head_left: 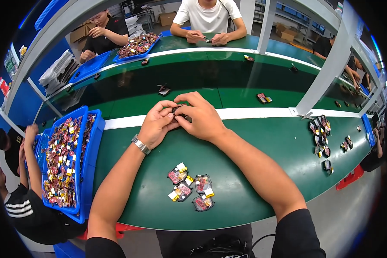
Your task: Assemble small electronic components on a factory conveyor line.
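Note:
My left hand (157,125) and right hand (203,117) meet over the far edge of the green table. Between their curled fingers is a small black plastic casing (180,112), mostly covered by the fingertips. Fingers of both hands press on it, and its inside cannot be made out. Nearer to me, between my forearms, several similar black casings (202,184) lie in a loose group. They carry red circuit boards and small white-and-yellow parts, some of which stick out past the casing edges.
At left stand blue bins (98,135) heaped with small red, white and yellow parts. More casings (320,133) lie at right. Beyond the white strip (253,113), a green conveyor (210,96) carries scattered casings. A grey post (324,75) rises at right. Other people work opposite and left.

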`<state>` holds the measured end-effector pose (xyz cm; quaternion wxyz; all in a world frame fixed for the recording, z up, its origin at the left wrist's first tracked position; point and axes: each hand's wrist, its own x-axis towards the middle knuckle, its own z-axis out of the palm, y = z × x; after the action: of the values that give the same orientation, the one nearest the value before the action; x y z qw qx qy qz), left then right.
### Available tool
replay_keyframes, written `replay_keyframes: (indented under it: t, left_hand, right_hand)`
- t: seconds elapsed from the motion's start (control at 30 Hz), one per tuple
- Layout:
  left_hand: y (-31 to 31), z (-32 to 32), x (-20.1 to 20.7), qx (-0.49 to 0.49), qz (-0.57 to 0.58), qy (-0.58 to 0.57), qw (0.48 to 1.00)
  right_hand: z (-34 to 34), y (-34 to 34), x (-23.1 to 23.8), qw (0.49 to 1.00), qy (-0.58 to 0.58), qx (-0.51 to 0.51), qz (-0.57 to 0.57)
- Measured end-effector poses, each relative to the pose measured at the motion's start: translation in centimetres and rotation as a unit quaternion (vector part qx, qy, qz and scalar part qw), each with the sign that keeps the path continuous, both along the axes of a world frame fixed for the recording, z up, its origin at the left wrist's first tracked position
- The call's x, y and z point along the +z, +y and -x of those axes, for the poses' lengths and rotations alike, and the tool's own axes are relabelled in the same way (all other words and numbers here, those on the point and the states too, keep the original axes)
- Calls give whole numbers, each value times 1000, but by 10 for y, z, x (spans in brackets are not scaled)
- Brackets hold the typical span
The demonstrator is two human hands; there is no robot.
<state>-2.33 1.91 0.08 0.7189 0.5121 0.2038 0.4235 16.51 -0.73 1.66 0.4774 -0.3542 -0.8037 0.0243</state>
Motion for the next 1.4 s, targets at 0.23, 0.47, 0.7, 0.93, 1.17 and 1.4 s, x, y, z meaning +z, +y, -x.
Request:
replay_keyframes:
  t: [0.23, 0.47, 0.7, 0.93, 1.17, 1.4]
  left_hand:
    - [1, -3, 0, 6, -2, 4, 1000]
    - [-5, -9, 2, 47, -16, 48, 998]
    - [-2, -5, 2, 22, 0, 17, 1000]
    - [-1, -6, -1, 16, 0, 1, 1000]
    - [-2, -6, -2, 47, 0, 31, 998]
    - [-1, -11, 1, 34, -10, 35, 999]
  right_hand:
    - [-6, 1, 0, 1000, -29, -3, 4]
    - [-15, 3, -1, 998, -19, 33, 51]
    - [-8, -2, 0, 1000, -20, -2, 16]
    - [-2, -1, -3, 999, 12, -17, 42]
    - [-28, 6, 11, 999, 38, 3, -22]
    - [-211, 9, -15, 910, -2, -407, 76]
